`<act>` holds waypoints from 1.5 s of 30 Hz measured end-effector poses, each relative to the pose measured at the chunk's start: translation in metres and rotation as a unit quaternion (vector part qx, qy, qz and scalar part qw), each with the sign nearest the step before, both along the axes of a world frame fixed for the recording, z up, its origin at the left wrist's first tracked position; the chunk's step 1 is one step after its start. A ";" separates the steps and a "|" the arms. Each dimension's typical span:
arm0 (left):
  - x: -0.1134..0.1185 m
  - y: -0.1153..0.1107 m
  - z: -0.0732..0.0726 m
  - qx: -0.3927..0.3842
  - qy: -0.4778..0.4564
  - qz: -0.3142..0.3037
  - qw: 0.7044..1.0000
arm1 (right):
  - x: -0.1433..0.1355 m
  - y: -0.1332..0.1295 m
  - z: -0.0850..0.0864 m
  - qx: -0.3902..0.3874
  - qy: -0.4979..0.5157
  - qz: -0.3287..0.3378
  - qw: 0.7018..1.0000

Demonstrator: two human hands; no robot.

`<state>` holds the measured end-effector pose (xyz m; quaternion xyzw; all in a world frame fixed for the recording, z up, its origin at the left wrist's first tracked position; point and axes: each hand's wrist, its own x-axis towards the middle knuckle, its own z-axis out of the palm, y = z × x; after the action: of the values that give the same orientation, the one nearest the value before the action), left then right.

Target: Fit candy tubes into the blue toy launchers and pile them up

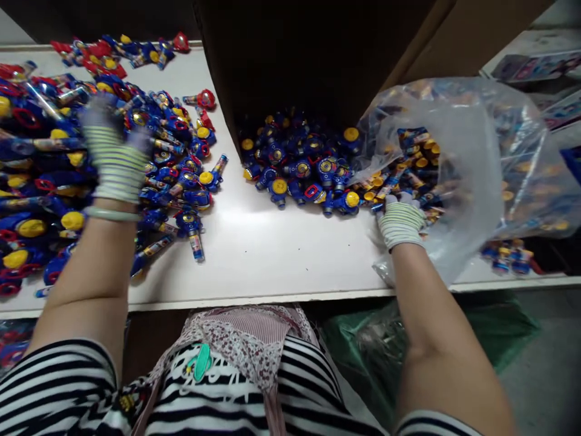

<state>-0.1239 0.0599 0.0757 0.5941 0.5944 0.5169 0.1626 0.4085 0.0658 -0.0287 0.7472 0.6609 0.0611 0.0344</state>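
Observation:
My left hand (pixel 115 148), in a striped glove, is over the large pile of blue toys with yellow and red parts (pixel 177 175) at the left; its fingers are blurred, and what they touch is hidden. At the mouth of a clear plastic bag (pixel 472 163) on the right, my right hand (pixel 402 221), gloved too, touches small tubes with yellow caps (pixel 415 172). Its fingertips are partly hidden among them. Between my hands, more blue toys (pixel 299 172) lie heaped at the opening of a cardboard box.
The dark cardboard box (pixel 308 54) stands at the back of the white table (pixel 272 254). Red and blue toys (pixel 100 54) lie at the back left. A few tubes (pixel 508 257) sit near the right front edge. A green bag (pixel 490 327) is below the table.

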 end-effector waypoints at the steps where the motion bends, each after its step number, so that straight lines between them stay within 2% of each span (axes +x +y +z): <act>1: 0.019 0.007 -0.015 -0.036 0.033 -0.042 0.998 | -0.004 0.001 0.000 -0.010 -0.024 0.011 1.000; 2: 0.043 0.014 -0.032 -0.082 0.080 -0.089 0.989 | -0.009 0.002 0.000 -0.023 -0.044 0.027 0.998; 4: 0.099 0.027 -0.066 -0.122 0.108 -0.165 0.973 | -0.019 0.000 0.002 -0.059 -0.063 0.050 0.995; 5: 0.127 0.033 -0.080 -0.147 0.154 -0.172 0.962 | -0.023 -0.003 0.003 -0.077 -0.058 0.056 0.994; 7: 0.169 0.041 -0.100 -0.208 0.218 -0.172 0.938 | -0.030 -0.012 0.005 -0.118 -0.040 0.056 0.991; 9: 0.186 0.041 -0.109 -0.258 0.247 -0.179 0.917 | -0.035 -0.026 0.006 -0.156 -0.023 0.065 0.985; 12: 0.175 0.021 -0.114 -0.287 0.230 -0.217 0.904 | -0.044 -0.052 -0.001 -0.135 0.055 0.099 0.984; 14: 0.159 -0.001 -0.117 -0.298 0.153 -0.234 0.913 | -0.058 -0.071 -0.011 -0.080 0.206 0.111 0.969; 15: 0.153 -0.013 -0.118 -0.303 0.086 -0.230 0.921 | -0.069 -0.081 -0.015 -0.063 0.301 0.106 0.946; 17: 0.145 -0.035 -0.119 -0.301 -0.070 -0.201 0.930 | -0.096 -0.099 -0.023 -0.061 0.480 0.090 0.870; 19: 0.145 -0.053 -0.116 -0.282 -0.196 -0.175 0.923 | -0.127 -0.115 -0.025 -0.073 0.585 0.091 0.803; 20: 0.148 -0.059 -0.114 -0.268 -0.235 -0.170 0.919 | -0.142 -0.120 -0.025 -0.070 0.602 0.102 0.789; 22: 0.153 -0.069 -0.108 -0.247 -0.275 -0.168 0.914 | -0.167 -0.126 -0.022 -0.055 0.583 0.137 0.799; 25: 0.156 -0.074 -0.099 -0.239 -0.267 -0.169 0.918 | -0.186 -0.128 -0.017 -0.059 0.503 0.179 0.843; 30: 0.148 -0.071 -0.091 -0.203 -0.148 -0.170 0.953 | -0.189 -0.128 -0.003 -0.095 0.328 0.214 0.915; 32: 0.147 -0.072 -0.088 -0.208 -0.122 -0.179 0.954 | -0.188 -0.128 0.002 -0.101 0.285 0.219 0.928; 34: 0.148 -0.076 -0.085 -0.217 -0.110 -0.196 0.950 | -0.189 -0.128 0.004 -0.102 0.298 0.211 0.925; 36: 0.149 -0.083 -0.083 -0.210 -0.111 -0.208 0.949 | -0.191 -0.130 -0.001 -0.108 0.393 0.184 0.895; 37: 0.150 -0.086 -0.083 -0.200 -0.120 -0.213 0.949 | -0.192 -0.131 -0.004 -0.125 0.471 0.164 0.858; 38: 0.149 -0.088 -0.083 -0.187 -0.132 -0.220 0.948 | -0.194 -0.132 -0.007 -0.159 0.557 0.141 0.803; 40: 0.146 -0.088 -0.086 -0.164 -0.145 -0.243 0.945 | -0.198 -0.132 -0.013 -0.257 0.691 0.095 0.669; 41: 0.144 -0.086 -0.087 -0.158 -0.138 -0.256 0.943 | -0.200 -0.132 -0.014 -0.292 0.719 0.074 0.626; 42: 0.142 -0.084 -0.088 -0.156 -0.120 -0.263 0.944 | -0.202 -0.130 -0.013 -0.307 0.724 0.056 0.616; 43: 0.140 -0.080 -0.089 -0.157 -0.096 -0.259 0.948 | -0.203 -0.128 -0.011 -0.302 0.714 0.042 0.630; 45: 0.140 -0.075 -0.090 -0.167 -0.058 -0.229 0.957 | -0.204 -0.124 -0.005 -0.241 0.668 0.020 0.703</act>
<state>0.0158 -0.0152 -0.0147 0.6478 0.5100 0.3928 0.4074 0.2043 -0.0582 -0.0336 0.5445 0.5177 -0.6153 -0.2385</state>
